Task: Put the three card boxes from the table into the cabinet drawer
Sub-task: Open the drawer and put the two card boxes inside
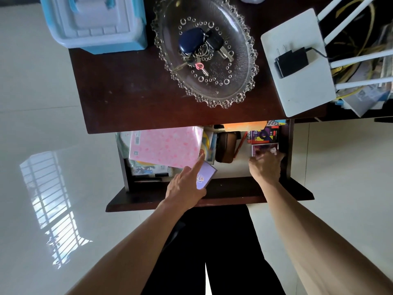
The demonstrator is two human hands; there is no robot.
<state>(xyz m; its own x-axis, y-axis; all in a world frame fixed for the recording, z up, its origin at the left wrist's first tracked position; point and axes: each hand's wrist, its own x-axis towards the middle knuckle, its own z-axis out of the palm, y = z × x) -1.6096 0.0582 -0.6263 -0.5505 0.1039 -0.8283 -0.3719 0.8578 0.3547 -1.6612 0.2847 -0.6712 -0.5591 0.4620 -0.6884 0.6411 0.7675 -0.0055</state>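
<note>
Your left hand (185, 185) holds the lilac card box (204, 175) over the near edge of the open cabinet drawer (212, 189), thumb and curled fingers gripping its near end while the index finger points toward the pink notebook (168, 146). Your right hand (265, 167) rests at the drawer's right side with fingers closed on the dark purple card box (264, 149), which lies just near of a red-and-purple card box (263, 135) already in place. Such boxes are judged light, stiff and smooth-faced, so hold them across the narrow edges, where thin card crushes least.
</note>
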